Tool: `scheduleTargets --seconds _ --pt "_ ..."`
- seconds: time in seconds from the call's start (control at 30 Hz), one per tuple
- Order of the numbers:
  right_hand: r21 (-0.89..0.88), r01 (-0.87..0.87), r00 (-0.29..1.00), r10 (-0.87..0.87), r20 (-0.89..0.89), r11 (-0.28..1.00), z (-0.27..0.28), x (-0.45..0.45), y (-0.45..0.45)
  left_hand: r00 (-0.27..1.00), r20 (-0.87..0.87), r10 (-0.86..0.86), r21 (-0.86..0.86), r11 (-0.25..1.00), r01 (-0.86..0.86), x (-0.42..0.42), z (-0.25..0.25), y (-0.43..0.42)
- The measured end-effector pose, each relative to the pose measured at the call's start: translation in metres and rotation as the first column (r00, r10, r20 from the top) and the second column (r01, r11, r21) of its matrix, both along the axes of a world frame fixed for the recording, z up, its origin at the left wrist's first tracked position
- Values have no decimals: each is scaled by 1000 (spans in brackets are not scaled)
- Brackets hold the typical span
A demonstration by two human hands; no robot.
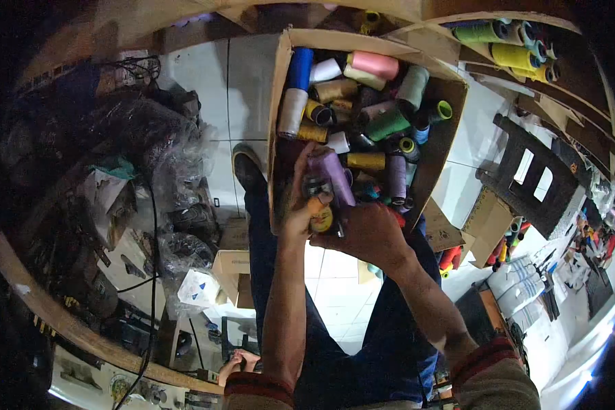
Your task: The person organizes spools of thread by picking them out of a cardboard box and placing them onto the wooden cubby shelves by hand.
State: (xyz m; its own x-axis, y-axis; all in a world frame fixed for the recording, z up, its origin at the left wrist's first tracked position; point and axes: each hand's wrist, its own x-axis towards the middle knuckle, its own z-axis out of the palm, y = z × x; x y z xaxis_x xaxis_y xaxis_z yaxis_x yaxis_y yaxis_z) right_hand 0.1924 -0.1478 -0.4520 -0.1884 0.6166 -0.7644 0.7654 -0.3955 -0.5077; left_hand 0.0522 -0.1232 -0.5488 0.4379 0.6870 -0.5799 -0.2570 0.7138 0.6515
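A cardboard box (pixel 285 75) full of thread spools stands between the person's legs. At its near end, my left hand (pixel 302 205) is wrapped round a few spools, among them a dark one with a yellow end (pixel 322 220). A purple spool (pixel 331 174) lies against its fingers. My right hand (pixel 372 232) is beside it at the near edge, back upward; its fingers are bent and partly hidden, and what they hold cannot be made out. Green (pixel 388 125), pink (pixel 374 64) and blue (pixel 301 67) spools lie farther back.
Wooden shelves with spools (pixel 516 58) are at the upper right. A black perforated panel (pixel 536 174) leans on the right. Clear plastic wrap (pixel 174 164) and dark clutter lie on the left. An open small carton (pixel 234 270) stands near the left leg. Another person's foot (pixel 234 362) shows at lower left.
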Motion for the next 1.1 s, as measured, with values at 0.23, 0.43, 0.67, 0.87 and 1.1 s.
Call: scheduleTargets --seconds 0.23,0.43,0.67,0.87,1.1 --pt "198 392 920 -378 -106 898 -92 20 49 802 432 412 -371 892 -259 -58 28 4" --pt "287 298 939 -334 86 910 -243 -42 97 851 366 376 -325 909 -262 -111 38 0" --pt "-2 642 695 -583 -421 766 -209 -13 83 828 401 392 -338 903 -264 -119 35 -1" --pt "-340 137 799 -307 -517 930 -91 11 50 768 403 497 -378 855 -355 -105 38 4" --pt "-114 -425 900 407 -154 898 -90 -47 37 720 464 516 -383 850 -363 -120 33 7"
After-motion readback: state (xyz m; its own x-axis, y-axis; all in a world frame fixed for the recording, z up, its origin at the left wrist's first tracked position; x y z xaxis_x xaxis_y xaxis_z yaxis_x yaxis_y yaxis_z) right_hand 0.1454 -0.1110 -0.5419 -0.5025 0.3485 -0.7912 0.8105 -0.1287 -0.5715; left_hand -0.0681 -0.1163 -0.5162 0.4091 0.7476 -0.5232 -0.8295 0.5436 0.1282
